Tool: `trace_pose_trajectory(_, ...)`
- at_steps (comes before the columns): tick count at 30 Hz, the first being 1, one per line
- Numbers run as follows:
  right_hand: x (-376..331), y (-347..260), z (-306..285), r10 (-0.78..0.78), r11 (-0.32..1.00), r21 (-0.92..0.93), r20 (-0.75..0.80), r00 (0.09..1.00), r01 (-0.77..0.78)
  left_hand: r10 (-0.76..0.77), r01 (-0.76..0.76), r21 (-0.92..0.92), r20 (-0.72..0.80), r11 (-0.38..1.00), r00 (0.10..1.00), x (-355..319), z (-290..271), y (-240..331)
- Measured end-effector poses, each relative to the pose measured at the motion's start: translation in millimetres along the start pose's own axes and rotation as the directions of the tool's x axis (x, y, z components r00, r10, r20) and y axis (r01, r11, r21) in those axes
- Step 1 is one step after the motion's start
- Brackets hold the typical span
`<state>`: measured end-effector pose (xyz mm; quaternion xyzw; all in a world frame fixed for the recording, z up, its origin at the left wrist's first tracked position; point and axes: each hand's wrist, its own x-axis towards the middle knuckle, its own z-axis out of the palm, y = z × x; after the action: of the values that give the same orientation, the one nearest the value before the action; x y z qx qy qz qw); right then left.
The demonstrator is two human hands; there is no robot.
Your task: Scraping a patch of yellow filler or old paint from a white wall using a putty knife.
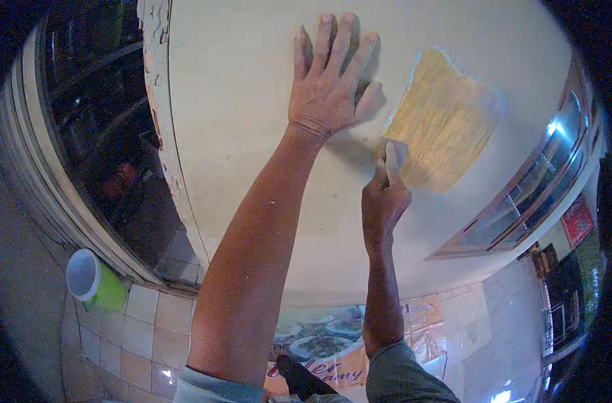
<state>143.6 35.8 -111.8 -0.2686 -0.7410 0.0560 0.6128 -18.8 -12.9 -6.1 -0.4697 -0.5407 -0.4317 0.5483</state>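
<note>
Green plastic bucket (94, 281) with a pale rim is sitting at the lower left of the frame, on a floor of beige tiles (145, 336). Just right of it, a dark glazed window (104, 134) with a curved pale frame is filling the left side; paint is flaking along the cream wall edge (159, 87) beside it.

Cream painted wall (239, 101) is occupying the centre of the frame. Left hand (327, 80) is lying flat against it at upper centre, fingers spread and pointing up, palm pressed to the surface, holding nothing. Its forearm is running down to the lower edge, ending in a pale sleeve.

Right hand (384, 195) is sitting just right of centre, below and right of the left hand, closed around the handle of a small scraper (394, 153); forefinger is lying along the blade's back. Blade is touching the wall at the lower left edge of a yellow-brown scraped patch (443, 117), which is spreading toward the upper right.

Printed paper sheets (319, 342) showing dishes of food are lying on the floor at lower centre. A second glazed window frame (527, 195) is curving along the right side. A red poster (576, 220) is hanging at far right.
</note>
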Motion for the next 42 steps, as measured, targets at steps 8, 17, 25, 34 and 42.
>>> trace_pose_trajectory(8,28,-25,-12,0.035,0.999,0.003,0.03,0.999,-0.035,-0.007,0.007,-0.009,-0.013,1.0,1.0,1,-1,-1)
trace_pose_trajectory(17,61,-36,-15,0.016,1.0,-0.022,-0.044,0.999,-0.017,-0.001,0.002,0.025,-0.019,1.0,1.0,4,3,6)
trace_pose_trajectory(25,10,-8,-4,0.118,0.99,-0.09,0.093,0.989,-0.11,0.012,-0.011,0.046,-0.013,0.999,1.0,-2,-1,-3)
trace_pose_trajectory(34,76,-44,-13,-0.01,0.999,-0.051,-0.056,0.998,0.007,0.02,-0.018,0.057,-0.032,0.998,0.999,2,-3,0)
trace_pose_trajectory(42,63,-27,-18,-0.033,0.997,-0.077,-0.031,0.999,0.03,0.013,-0.012,0.019,-0.022,1.0,1.0,1,1,3)
